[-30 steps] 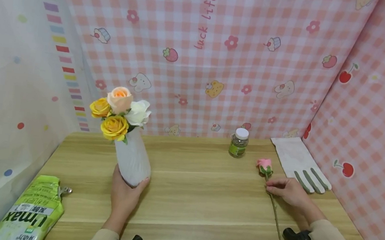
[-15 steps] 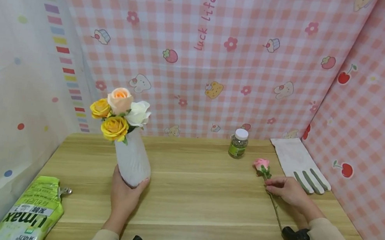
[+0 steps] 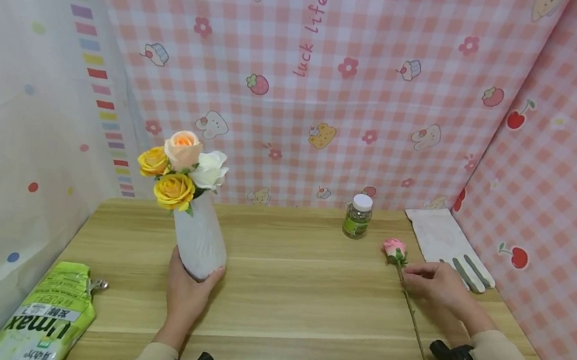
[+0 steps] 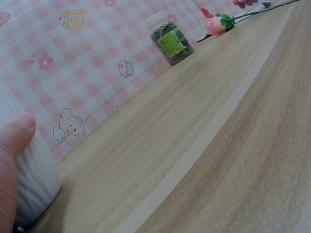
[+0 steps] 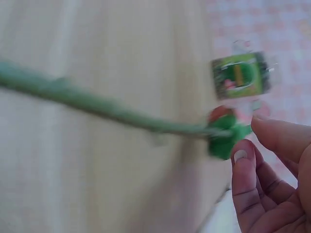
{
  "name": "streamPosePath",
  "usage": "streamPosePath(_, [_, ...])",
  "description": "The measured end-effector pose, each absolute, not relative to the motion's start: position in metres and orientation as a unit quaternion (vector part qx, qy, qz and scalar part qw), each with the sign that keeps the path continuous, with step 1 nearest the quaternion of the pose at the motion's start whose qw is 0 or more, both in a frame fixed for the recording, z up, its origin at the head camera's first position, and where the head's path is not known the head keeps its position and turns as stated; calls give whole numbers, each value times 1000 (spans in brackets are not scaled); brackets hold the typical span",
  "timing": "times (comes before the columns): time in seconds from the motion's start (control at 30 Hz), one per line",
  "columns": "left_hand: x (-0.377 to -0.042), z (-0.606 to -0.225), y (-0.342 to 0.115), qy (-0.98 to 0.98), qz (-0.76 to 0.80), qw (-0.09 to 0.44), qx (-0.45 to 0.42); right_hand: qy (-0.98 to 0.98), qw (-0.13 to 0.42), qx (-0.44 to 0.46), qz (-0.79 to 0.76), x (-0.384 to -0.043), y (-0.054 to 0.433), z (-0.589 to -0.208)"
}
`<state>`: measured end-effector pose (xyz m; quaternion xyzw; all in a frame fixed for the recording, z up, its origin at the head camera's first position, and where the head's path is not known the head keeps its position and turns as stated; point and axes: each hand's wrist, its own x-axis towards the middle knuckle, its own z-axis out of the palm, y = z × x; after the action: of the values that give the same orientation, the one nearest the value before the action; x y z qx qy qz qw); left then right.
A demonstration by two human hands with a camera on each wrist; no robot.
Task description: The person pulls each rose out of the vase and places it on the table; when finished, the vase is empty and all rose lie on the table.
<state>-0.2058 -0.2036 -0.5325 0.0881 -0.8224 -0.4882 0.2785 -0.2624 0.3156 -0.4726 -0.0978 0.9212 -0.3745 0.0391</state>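
My left hand (image 3: 190, 296) grips the lower part of a white vase (image 3: 200, 241), thumb along its right side. In the left wrist view that thumb (image 4: 19, 133) lies against the vase's ridged wall. Out of the vase stand a peach rose (image 3: 182, 150), a white rose (image 3: 210, 170) and two yellow roses (image 3: 173, 190). A pink rose (image 3: 394, 250) with a long green stem (image 5: 112, 108) lies at the right of the table. Close beside its stem, just below the bloom, is my right hand (image 3: 435, 286); the right wrist view shows thumb and finger slightly apart, nothing between them.
A small jar (image 3: 357, 216) with a white lid stands near the back edge. White work gloves (image 3: 443, 237) lie at the back right. At the front left is a green bag (image 3: 44, 315) with a metal clip. Patterned cloth walls (image 3: 296, 104) border the wooden table.
The pink rose first shifted left, then slightly back right, its stem swinging a little. My right hand has moved slightly right and its fingers have come off the stem. The left hand stays put.
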Motion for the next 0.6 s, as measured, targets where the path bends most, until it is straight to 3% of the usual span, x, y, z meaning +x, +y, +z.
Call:
streamPosePath(0.27, [-207, -535, -206, -820, -492, 280, 88, 906, 13, -128, -403, -263, 282, -415])
streamPosePath(0.6, [-207, -532, -205, -818, -494, 283, 83, 854, -1, -226, -468, -253, 165, -354])
